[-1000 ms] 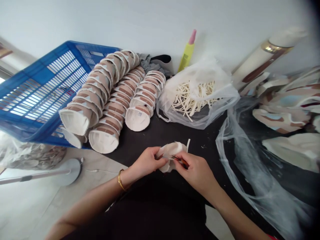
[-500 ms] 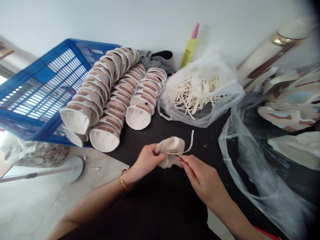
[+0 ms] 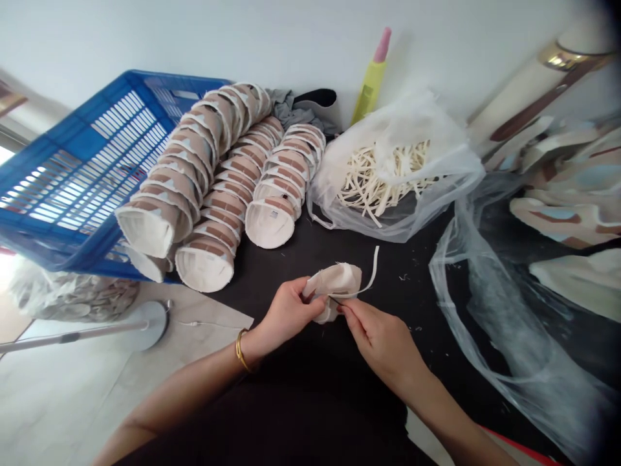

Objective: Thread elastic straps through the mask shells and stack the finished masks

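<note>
My left hand (image 3: 290, 309), with a gold bracelet at the wrist, is closed on the near left edge of a small cream fabric piece (image 3: 339, 278), which looks like a shoe upper. A narrow cream strip (image 3: 375, 266) runs across the piece, and its free end curls up at the right. My right hand (image 3: 381, 329) pinches a thin dark tool (image 3: 336, 299) whose tip meets the piece beside my left thumb. The tip itself is hidden, so whether it passes through the fabric I cannot tell.
Nested rows of similar brown-and-white pieces (image 3: 209, 262) lean by a blue crate (image 3: 87, 155) at left. Behind my hands, a plastic bag (image 3: 412, 223) holds cream strips (image 3: 363, 181). A yellow bottle (image 3: 369, 87) stands at the wall. More pieces (image 3: 577, 275) and clear plastic (image 3: 514, 336) lie right.
My right hand has shifted slightly left, bringing the thin tool closer to my left thumb. Both hands keep their hold, and the camera view has moved a little.
</note>
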Available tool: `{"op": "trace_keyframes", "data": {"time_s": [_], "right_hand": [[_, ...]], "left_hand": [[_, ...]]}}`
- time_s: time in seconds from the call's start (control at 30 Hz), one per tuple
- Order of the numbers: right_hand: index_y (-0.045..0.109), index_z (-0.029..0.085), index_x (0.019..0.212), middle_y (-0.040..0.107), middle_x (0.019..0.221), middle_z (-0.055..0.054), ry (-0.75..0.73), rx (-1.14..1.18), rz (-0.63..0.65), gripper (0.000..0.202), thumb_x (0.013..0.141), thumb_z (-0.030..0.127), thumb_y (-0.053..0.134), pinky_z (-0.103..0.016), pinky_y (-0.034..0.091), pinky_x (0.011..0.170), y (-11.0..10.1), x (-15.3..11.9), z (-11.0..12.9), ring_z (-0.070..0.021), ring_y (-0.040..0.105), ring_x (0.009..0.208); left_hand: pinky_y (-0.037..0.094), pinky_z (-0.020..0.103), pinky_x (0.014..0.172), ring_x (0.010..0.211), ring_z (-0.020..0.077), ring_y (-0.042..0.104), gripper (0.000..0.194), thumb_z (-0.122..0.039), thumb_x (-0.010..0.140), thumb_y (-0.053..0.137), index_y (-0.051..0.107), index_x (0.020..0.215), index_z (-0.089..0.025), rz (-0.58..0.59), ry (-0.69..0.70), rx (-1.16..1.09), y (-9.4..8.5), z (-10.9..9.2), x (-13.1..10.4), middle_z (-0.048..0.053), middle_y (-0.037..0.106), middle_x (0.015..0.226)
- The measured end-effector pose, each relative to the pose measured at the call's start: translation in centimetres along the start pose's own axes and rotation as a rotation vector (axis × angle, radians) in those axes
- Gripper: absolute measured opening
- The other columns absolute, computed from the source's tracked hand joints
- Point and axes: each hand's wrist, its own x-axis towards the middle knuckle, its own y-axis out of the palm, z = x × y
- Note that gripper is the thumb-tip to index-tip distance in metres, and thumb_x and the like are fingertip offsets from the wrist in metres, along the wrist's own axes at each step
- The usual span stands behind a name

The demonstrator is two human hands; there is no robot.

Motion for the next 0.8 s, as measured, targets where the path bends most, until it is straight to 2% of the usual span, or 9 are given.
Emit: {"op": "trace_keyframes", "data": {"time_s": [0.13,0.23,0.3,0.4,0.5,0.57,0.67,0.73,0.8], "right_hand": [[0.064,0.022,0.091,0.073,0.081,-0.003,0.026,-0.057,0.034,0.030,0.100,0.026,0.036,-0.029,0.040,0.057,0.3,0.0,0.1,-0.0198,0.069,0.066],[0.062,0.021,0.086,0.071,0.076,-0.005,0.072,-0.094,0.004,0.031,0.099,0.028,0.034,-0.029,0.034,0.053,0.9,0.3,0.2,-0.0200,0.066,0.060],[0.060,0.020,0.083,0.068,0.071,-0.006,0.115,-0.004,-0.029,0.031,0.098,0.030,0.034,-0.029,0.034,0.053,1.3,0.6,0.4,-0.0198,0.064,0.058],[0.054,0.022,0.079,0.054,0.060,-0.001,0.216,0.422,-0.006,0.029,0.096,0.040,0.038,-0.027,0.034,0.050,1.8,1.1,0.7,-0.0158,0.053,0.051],[0.044,0.025,0.075,0.030,0.052,0.009,0.476,0.988,0.145,0.035,0.089,0.057,0.043,-0.024,0.020,0.038,2.5,1.3,0.9,-0.0084,0.022,0.038],[0.039,0.026,0.074,0.022,0.053,0.012,0.588,1.187,0.200,0.039,0.085,0.063,0.046,-0.022,0.013,0.037,2.9,1.3,1.0,-0.0066,0.011,0.040],[0.043,0.025,0.074,0.032,0.053,0.008,0.440,0.999,0.088,0.038,0.088,0.060,0.045,-0.024,0.022,0.038,2.7,1.3,1.2,-0.0087,0.025,0.039],[0.051,0.024,0.079,0.050,0.057,0.002,0.253,0.669,0.005,0.031,0.094,0.049,0.041,-0.027,0.035,0.046,1.9,1.0,1.4,-0.0143,0.047,0.047],[0.058,0.023,0.087,0.063,0.068,-0.004,0.163,0.324,-0.017,0.027,0.097,0.035,0.036,-0.029,0.041,0.054,0.7,0.2,1.5,-0.0199,0.062,0.059]], "left_hand": [[0.037,0.022,0.061,0.063,0.0101,0.047,0.017,-0.024,0.088,0.058,0.062,0.074,-0.016,-0.013,0.216,0.294,-0.1,-0.5,-0.5,-0.003,0.055,0.068],[0.042,0.024,0.068,0.072,0.0131,0.057,0.020,-0.024,0.097,0.049,0.067,0.091,-0.018,0.022,0.396,0.545,0.0,-0.4,-0.3,0.002,0.064,0.079],[0.044,0.025,0.067,0.074,0.0152,0.059,0.023,-0.020,0.098,0.043,0.066,0.099,-0.017,0.047,0.500,0.724,0.1,0.0,0.0,0.004,0.065,0.082],[0.046,0.025,0.062,0.072,0.0165,0.058,0.023,-0.013,0.095,0.041,0.063,0.098,-0.015,0.057,0.646,0.942,0.2,0.7,0.5,0.004,0.062,0.078],[0.048,0.024,0.060,0.071,0.0160,0.059,0.025,-0.010,0.094,0.039,0.061,0.106,-0.014,0.036,0.762,1.011,0.2,1.2,0.6,0.003,0.061,0.076],[0.050,0.024,0.060,0.071,0.0160,0.060,0.028,-0.011,0.095,0.038,0.060,0.113,-0.013,0.033,0.825,0.985,0.2,1.3,0.4,0.004,0.062,0.077],[0.052,0.025,0.063,0.072,0.0157,0.062,0.031,-0.012,0.097,0.036,0.059,0.117,-0.013,0.042,0.849,0.879,0.4,1.1,-0.1,0.005,0.066,0.081],[0.052,0.024,0.064,0.073,0.0144,0.063,0.030,-0.013,0.098,0.038,0.059,0.118,-0.015,0.021,0.821,0.814,0.5,0.9,-0.3,0.005,0.067,0.082],[0.052,0.024,0.066,0.075,0.0143,0.063,0.029,-0.014,0.098,0.040,0.060,0.119,-0.016,-0.021,0.830,0.815,0.3,0.8,-0.2,0.005,0.069,0.084]]}}
